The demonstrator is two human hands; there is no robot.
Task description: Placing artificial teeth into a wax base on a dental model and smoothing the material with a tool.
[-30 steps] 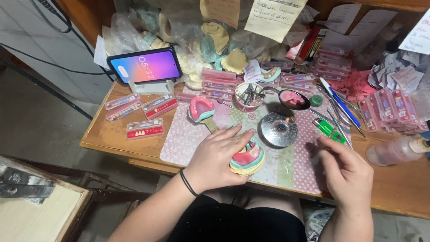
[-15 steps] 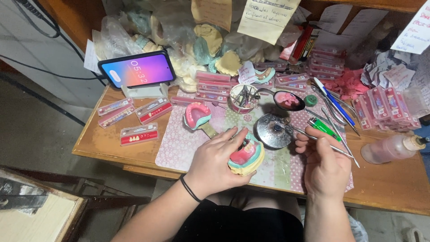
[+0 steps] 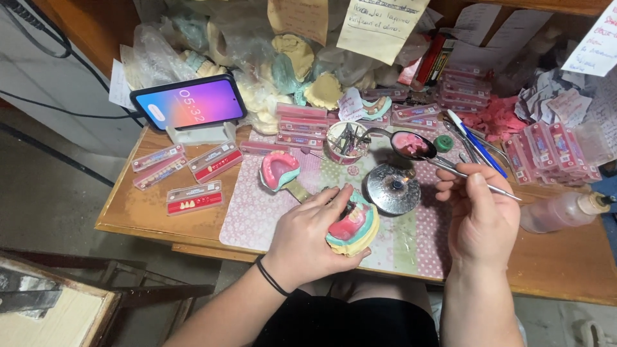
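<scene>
My left hand (image 3: 310,239) grips a dental cast (image 3: 355,226) with a pink wax rim on a yellowish base, held just above the patterned mat (image 3: 250,212). My right hand (image 3: 481,215) holds a thin metal instrument (image 3: 450,170), its tip reaching over a small round burner (image 3: 392,187) with a tiny flame. A metal spoon holding pink wax (image 3: 411,144) lies just behind the burner. A second pink and green cast (image 3: 279,170) rests on the mat to the left.
A phone (image 3: 189,103) stands on a white holder at the back left. Red strips of artificial teeth (image 3: 193,198) lie on the wooden desk (image 3: 135,205). A small tool cup (image 3: 346,140), pens (image 3: 475,138), a plastic bottle (image 3: 562,209) and bagged casts (image 3: 289,64) crowd the back.
My right hand rose from the desk's front edge, took up the metal instrument and brought its tip to the burner. My left hand stays on the cast.
</scene>
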